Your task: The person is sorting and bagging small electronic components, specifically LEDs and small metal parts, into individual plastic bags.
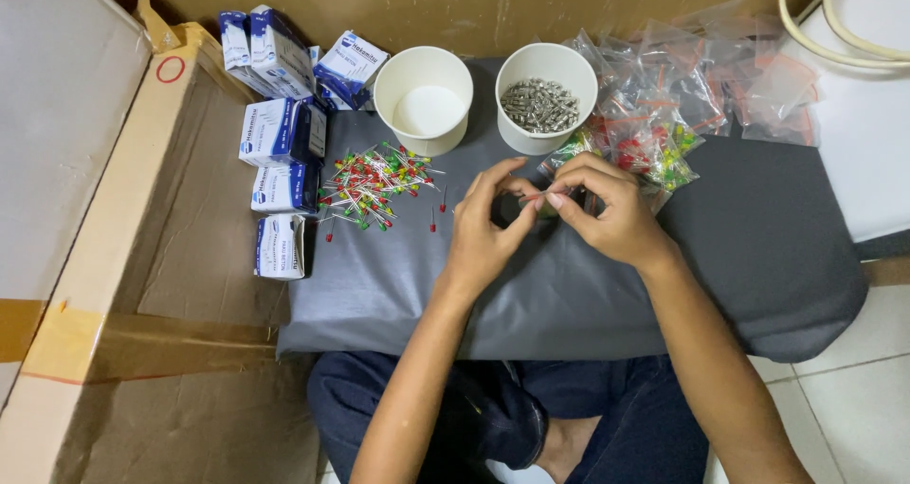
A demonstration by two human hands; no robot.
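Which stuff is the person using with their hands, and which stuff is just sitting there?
In use:
left hand
right hand
small plastic bag pinched between the fingers

Just lying about:
pile of red, green and yellow LEDs
empty white cup
cup of metal pieces
blue-and-white boxes
filled bags

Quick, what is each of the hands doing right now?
Left hand: fingers pinched together on something small; what it is cannot be told.
Right hand: fingertips pinched on a thin pale piece held between both hands.
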